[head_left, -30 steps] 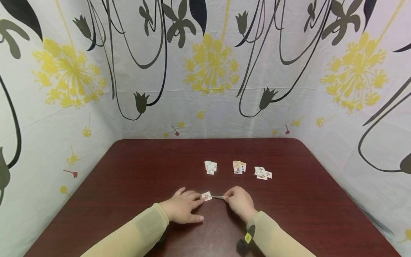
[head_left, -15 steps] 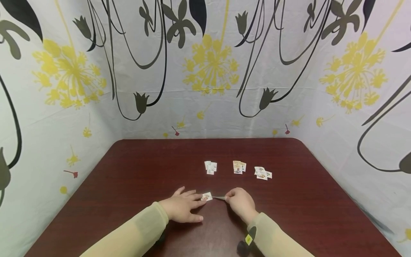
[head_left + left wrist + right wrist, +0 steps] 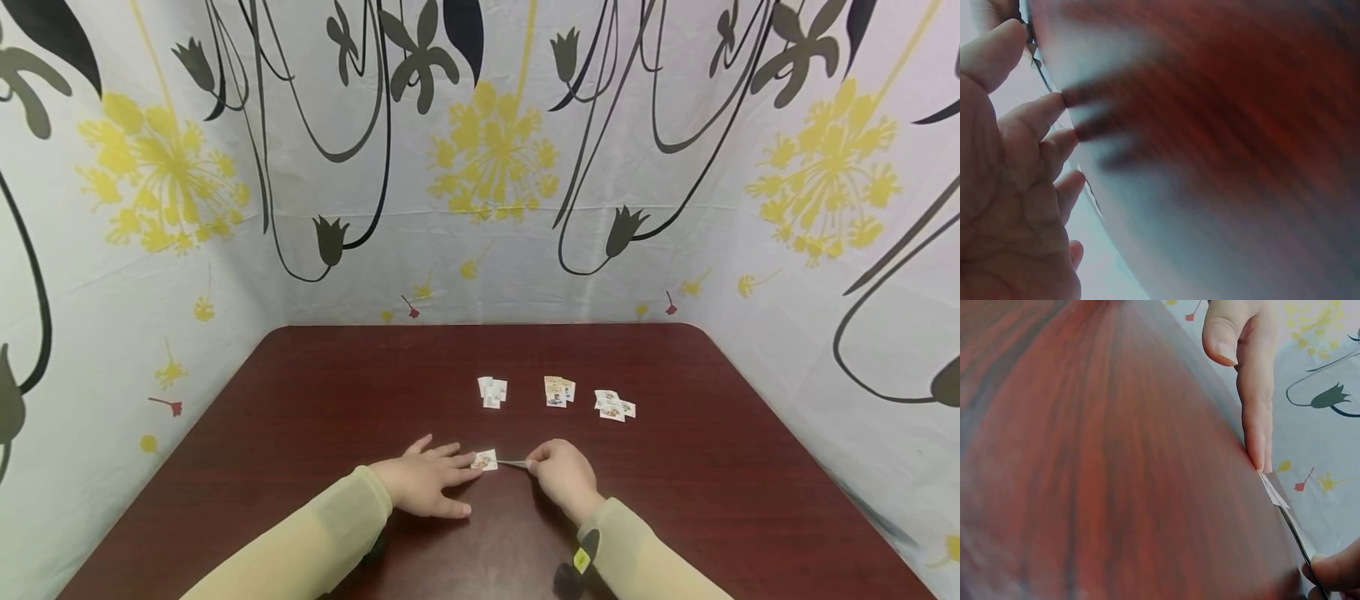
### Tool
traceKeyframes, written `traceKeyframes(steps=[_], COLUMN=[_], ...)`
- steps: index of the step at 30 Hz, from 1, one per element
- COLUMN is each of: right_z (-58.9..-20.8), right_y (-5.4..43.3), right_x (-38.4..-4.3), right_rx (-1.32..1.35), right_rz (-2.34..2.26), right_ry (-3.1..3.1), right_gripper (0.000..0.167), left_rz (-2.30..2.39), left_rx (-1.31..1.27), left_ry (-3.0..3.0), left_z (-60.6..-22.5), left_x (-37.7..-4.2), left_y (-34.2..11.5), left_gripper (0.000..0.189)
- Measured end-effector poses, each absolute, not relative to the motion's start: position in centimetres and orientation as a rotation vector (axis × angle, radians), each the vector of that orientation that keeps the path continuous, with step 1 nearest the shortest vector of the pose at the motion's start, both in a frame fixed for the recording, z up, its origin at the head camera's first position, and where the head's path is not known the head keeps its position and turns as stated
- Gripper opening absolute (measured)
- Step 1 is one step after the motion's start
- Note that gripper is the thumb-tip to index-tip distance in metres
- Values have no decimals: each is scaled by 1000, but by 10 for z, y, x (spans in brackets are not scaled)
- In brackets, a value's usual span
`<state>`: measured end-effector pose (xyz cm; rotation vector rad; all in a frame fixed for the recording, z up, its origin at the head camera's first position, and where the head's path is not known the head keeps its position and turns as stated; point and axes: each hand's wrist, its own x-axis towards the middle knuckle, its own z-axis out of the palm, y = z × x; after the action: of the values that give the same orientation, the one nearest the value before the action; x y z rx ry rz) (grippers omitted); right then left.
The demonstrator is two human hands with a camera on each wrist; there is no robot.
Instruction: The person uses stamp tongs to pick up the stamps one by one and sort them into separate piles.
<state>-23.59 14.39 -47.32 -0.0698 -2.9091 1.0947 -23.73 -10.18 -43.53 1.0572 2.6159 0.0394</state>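
Observation:
A small white picture card [image 3: 485, 460] lies on the table in front of me. My left hand [image 3: 427, 482] is spread flat beside it, with fingertips over the card's left edge; its extended fingers [image 3: 1041, 119] also show in the left wrist view. My right hand [image 3: 562, 477] pinches slim metal tweezers [image 3: 513, 463] between thumb and fingers. They point left, and their tips meet the card's right edge. From the right wrist, the tweezers [image 3: 1297, 534] reach the pale card [image 3: 1274, 492], which the left fingertips touch from the other side.
Farther back on the dark red wooden table [image 3: 360, 375] are three clusters of overlapping small cards: a whitish group [image 3: 492, 392], an orange-tinted group [image 3: 556, 392] and a white group [image 3: 612, 407] at the right. A flower-patterned cloth [image 3: 495, 275] surrounds the table's back and sides.
The card has turned slightly and shifted a little right, showing more beside the left fingers. My right hand and the tweezers have edged right; the left hand has barely moved.

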Motion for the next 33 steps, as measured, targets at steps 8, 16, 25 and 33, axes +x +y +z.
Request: traceKeyframes(steps=[8,16,25,33], right_z=[-472,-472,-468,-462], right_y=[148,162,187,218], right_x=[-237,-241,-246,-253], right_rx=[-76,-96,-187,-213], right_rz=[1134,1184,1271,1275], right_ry=[-2898,-2886,-2879,-2872], right_gripper=[10,9,8,9], left_rz=[134,190,165,142], left_rx=[1026,953,929,851], left_ry=[2622,2740,2765,2778], left_z=[-437,-440,-441,-441], left_x=[-234,-233,-235,-253], left_y=[-99,-89,-72,-55], left_gripper=[73,68,69,72])
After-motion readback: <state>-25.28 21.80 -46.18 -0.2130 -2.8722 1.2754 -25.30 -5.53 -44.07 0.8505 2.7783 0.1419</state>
